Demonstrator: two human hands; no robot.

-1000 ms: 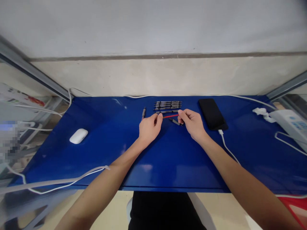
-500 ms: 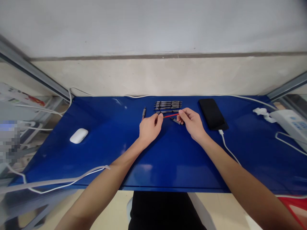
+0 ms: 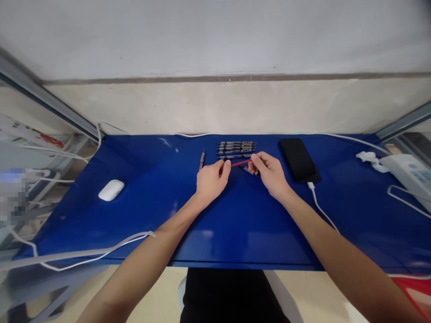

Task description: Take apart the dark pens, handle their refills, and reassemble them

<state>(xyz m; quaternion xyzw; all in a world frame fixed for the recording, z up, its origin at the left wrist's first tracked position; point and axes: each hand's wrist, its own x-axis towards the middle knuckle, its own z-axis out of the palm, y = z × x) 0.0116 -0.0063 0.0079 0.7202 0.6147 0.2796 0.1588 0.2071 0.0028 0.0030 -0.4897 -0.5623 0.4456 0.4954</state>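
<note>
A thin red pen refill [image 3: 241, 163] stretches between my two hands above the blue table. Its left end, with a yellowish tip part, is pinched in my left hand [image 3: 212, 180]. My right hand [image 3: 270, 174] has thumb and fingers closed on the other end. Under and beside the right fingers lies a dark pen part [image 3: 248, 170], partly covered. Just beyond the hands, several grey-black pens [image 3: 236, 147] lie side by side, with another pen [image 3: 235, 157] nearer. A grey pen piece [image 3: 202, 159] sticks out behind the left hand, its lower part hidden.
A black phone [image 3: 299, 159] with a white cable [image 3: 318, 202] lies right of my right hand. A white earphone case [image 3: 111, 190] sits on the left of the blue table [image 3: 151, 179]. A white cable [image 3: 101, 257] crosses near my left forearm. Crumpled tissue [image 3: 372, 160] lies at the right.
My left hand has shifted very slightly to the right along the refill, and less of the refill's left end shows. Both hands keep their grip.
</note>
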